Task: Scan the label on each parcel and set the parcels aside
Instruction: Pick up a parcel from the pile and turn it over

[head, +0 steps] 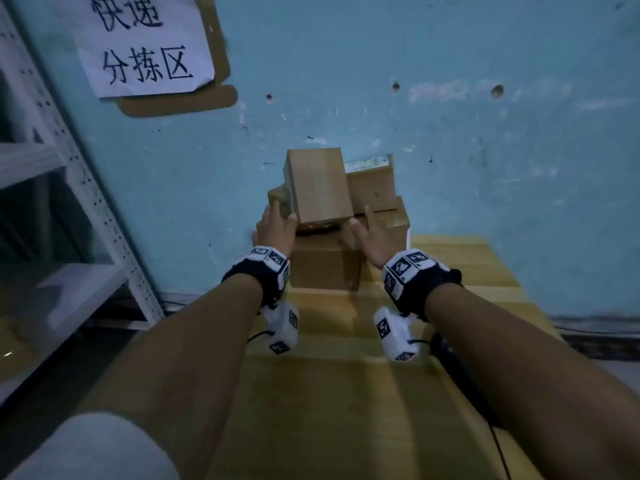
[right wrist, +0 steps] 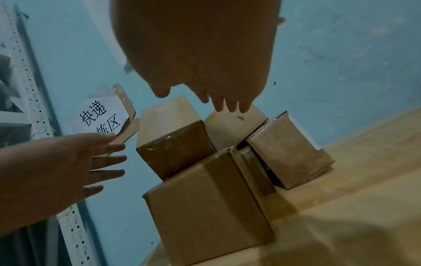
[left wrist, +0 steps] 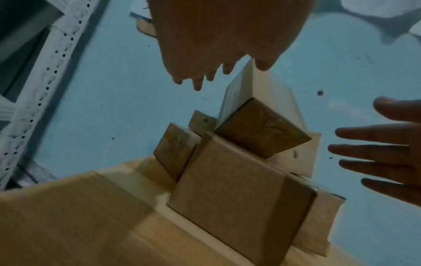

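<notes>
Several brown cardboard parcels are piled at the table's far end against the blue wall. The top parcel (head: pixel 320 185) (left wrist: pixel 262 129) (right wrist: pixel 173 149) lies tilted on a larger box (head: pixel 325 268) (left wrist: pixel 239 194) (right wrist: pixel 205 207). My left hand (head: pixel 275 226) (left wrist: pixel 216 45) (right wrist: pixel 68 162) is at its left side and my right hand (head: pixel 375 237) (left wrist: pixel 382 153) (right wrist: pixel 200 54) at its right. Both have straight, spread fingers and hold nothing. I cannot tell whether they touch it. Behind on the right, another parcel (head: pixel 372 188) carries a white label (head: pixel 367 163). No scanner is visible.
The wooden table (head: pixel 346 393) runs from me to the wall. A white perforated metal shelf (head: pixel 52 168) stands to the left. A paper sign (head: pixel 145 46) hangs on the wall above. A black cable (head: pixel 498 445) trails along the table's right side.
</notes>
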Tool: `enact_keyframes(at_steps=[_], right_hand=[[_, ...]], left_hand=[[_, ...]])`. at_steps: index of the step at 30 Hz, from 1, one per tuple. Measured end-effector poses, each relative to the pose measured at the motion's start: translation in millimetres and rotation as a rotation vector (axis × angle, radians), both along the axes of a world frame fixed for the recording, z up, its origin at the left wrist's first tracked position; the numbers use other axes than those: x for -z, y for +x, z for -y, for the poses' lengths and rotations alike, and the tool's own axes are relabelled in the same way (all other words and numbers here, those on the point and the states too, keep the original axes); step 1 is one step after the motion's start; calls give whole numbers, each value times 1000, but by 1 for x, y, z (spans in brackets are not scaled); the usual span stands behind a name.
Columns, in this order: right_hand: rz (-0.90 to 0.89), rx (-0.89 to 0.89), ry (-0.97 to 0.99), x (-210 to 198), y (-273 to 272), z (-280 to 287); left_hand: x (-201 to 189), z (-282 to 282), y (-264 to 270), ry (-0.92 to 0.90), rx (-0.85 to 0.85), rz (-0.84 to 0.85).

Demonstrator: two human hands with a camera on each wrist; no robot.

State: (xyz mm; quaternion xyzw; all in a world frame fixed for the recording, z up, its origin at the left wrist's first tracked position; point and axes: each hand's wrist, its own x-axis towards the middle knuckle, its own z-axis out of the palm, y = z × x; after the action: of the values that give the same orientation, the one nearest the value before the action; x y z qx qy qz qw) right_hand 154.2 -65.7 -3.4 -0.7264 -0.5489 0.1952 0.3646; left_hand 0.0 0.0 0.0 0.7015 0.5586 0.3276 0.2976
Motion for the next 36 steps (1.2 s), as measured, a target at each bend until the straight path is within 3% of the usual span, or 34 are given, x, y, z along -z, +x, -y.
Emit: enact_keyframes(at_steps=[4,8,14,24,36], right_hand=[[-24,26,0,2,5,-22],[-41,23,11,3,8,-41],[-263,62,60,2,0,-64],[-365,34,95,12,-11,-73],[-241,-31,174,2,-14,-53]], left_hand=[[8,-24,-2,-40,-21,208],[3,-37,6,-71,11,285],[-8,-34,20,-179,61,420],[-6,-30,28,-172,37,371],[-19,-10,25,-119,45,523]])
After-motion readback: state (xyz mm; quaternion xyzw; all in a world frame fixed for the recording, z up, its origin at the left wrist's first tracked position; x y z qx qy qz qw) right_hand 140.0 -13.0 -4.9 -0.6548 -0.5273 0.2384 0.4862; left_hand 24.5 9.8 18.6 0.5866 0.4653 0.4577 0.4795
